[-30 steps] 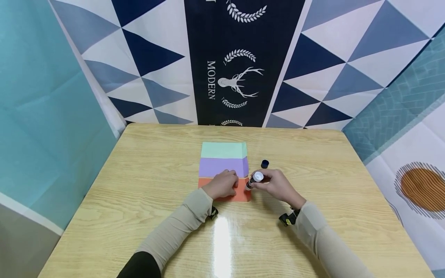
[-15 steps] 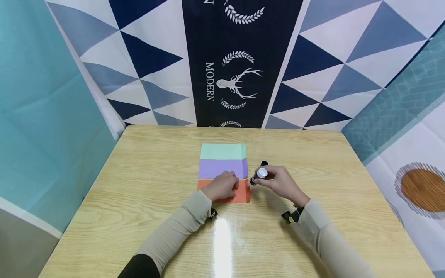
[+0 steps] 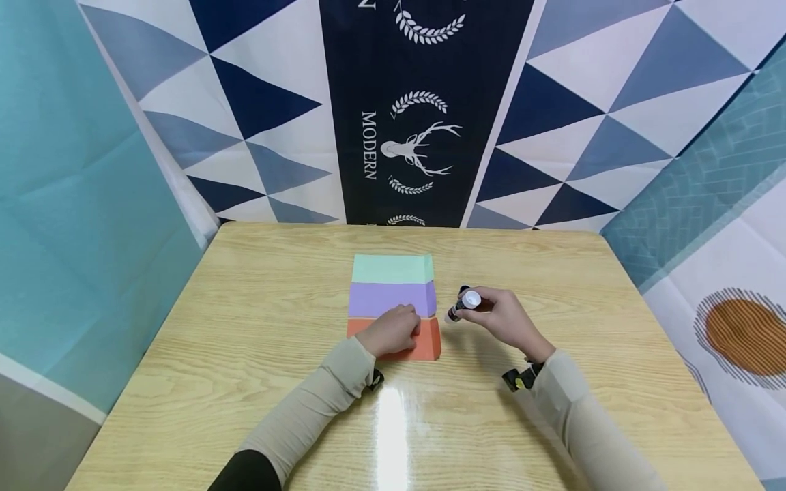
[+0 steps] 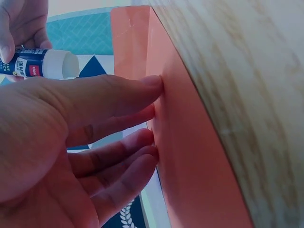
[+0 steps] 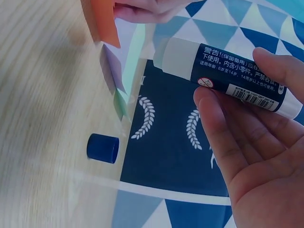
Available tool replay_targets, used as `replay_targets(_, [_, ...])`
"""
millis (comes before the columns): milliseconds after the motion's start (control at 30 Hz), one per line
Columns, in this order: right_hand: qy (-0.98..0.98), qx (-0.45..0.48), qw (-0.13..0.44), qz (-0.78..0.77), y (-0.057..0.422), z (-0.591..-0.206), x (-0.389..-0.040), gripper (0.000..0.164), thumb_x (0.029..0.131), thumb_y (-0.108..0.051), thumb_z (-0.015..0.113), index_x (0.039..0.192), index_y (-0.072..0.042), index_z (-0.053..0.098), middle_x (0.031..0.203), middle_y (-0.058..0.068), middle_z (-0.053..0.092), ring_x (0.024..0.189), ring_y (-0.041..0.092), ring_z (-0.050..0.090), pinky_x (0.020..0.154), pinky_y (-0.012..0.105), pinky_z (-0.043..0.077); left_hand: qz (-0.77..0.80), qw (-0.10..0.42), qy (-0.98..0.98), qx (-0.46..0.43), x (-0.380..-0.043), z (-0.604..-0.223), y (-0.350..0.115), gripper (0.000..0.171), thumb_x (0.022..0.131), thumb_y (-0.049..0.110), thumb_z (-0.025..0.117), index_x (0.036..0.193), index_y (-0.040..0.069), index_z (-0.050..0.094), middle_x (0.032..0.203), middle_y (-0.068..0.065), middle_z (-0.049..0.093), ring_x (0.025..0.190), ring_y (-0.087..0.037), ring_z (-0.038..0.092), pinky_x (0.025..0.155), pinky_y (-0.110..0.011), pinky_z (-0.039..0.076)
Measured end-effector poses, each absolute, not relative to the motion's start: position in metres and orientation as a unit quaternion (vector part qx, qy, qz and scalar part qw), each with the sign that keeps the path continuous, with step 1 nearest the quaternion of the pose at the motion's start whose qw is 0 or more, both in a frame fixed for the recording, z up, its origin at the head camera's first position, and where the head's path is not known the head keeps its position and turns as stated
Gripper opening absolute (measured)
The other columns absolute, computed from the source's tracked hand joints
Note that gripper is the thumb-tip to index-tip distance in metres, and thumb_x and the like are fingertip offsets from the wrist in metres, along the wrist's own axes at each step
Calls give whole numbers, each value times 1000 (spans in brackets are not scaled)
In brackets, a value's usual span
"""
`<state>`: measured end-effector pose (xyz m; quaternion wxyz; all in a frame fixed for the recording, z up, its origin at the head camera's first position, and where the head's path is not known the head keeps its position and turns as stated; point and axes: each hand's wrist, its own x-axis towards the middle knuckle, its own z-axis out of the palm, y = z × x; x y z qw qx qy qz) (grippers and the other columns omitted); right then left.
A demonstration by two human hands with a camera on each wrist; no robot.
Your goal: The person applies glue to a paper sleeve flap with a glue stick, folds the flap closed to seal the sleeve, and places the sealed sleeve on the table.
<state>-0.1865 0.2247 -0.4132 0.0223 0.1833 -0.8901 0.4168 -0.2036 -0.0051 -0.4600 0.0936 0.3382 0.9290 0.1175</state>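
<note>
My left hand (image 3: 391, 331) rests its fingertips on the orange paper (image 3: 428, 341), the nearest of three folded strips. In the left wrist view, thumb and fingertips (image 4: 153, 81) press on the paper's surface near its fold. Behind it lie a purple paper (image 3: 391, 300) and a mint green paper (image 3: 389, 269), their right ends creased into flaps. My right hand (image 3: 506, 315) pinches an uncapped glue stick (image 5: 237, 76) between thumb and fingers, its pale glue tip pointing down beside the orange flap, apart from it. The dark blue cap (image 5: 103, 148) stands on the table beyond the right hand.
The wooden table (image 3: 276, 286) reaches back to a patterned cloth (image 3: 270, 123). Cloth hangs at the left and right sides too. Dark wrist cameras (image 3: 522, 378) sit on both wrists.
My right hand has drawn the glue stick up and right, away from the orange paper's right end. That end now shows as a raised flap. The left hand stays on the paper.
</note>
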Motion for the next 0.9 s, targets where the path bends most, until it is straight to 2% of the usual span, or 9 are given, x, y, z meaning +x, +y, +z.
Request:
replay_targets(267, [-893,171,23,415,229,-411,-190,23,82,-11,78,102,-1,72,97,14,73,79,2,64,69,18,54,122,92,927,342,-206,-462,-3,6,85,12,72,89,8,69,89,-2,60,80,-15,53,76,-27,46])
replay_targets(500, [-892,170,25,418,233,-411,-191,21,83,-10,77,101,0,71,96,16,73,77,0,63,67,18,54,128,80,921,358,-208,-462,-3,3,82,6,71,83,7,68,82,-2,61,76,-15,51,74,-27,45])
replay_targets(733, [-894,161,22,416,237,-412,-190,20,83,-11,77,98,0,71,94,16,72,75,-1,62,66,18,54,132,73,920,362,-207,-465,-1,15,84,10,69,99,8,71,95,-4,65,90,-19,57,84,-28,47])
replay_targets(900, [-894,158,18,419,239,-413,-190,19,83,-12,77,99,-1,71,95,15,72,76,0,63,67,18,54,138,76,919,360,-208,-467,1,20,85,11,69,104,9,68,99,-3,65,92,-18,57,85,-28,48])
